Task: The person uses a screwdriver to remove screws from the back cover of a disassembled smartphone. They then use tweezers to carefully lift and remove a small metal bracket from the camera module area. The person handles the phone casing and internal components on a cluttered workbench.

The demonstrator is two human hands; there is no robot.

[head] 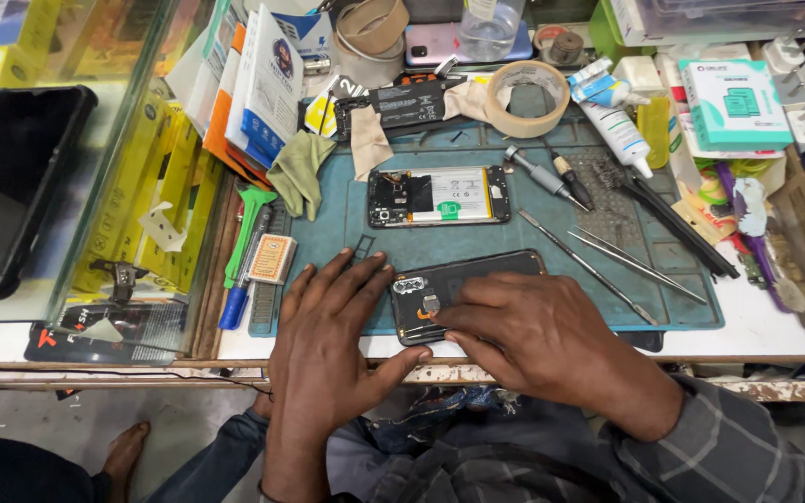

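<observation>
On teal mat (682, 312), left hand (328, 345), right hand (533, 335) pressing phone back cover (463, 279), opened phone (438, 197) beyond

Teal-and-white box (736, 102) at right, blue-and-white packets (267, 88) upper left, dark blank screen (11, 186) far left

Two hands, the left hand (328, 349) and the right hand (533, 340), are showing. Two opened phones are lying on the counter: one (438, 197) on one teal mat (347, 224), another (463, 284) under the hands. Two screwdrivers (552, 177), two tweezers (607, 256) and one tape roll (526, 98) are lying nearby.
</observation>
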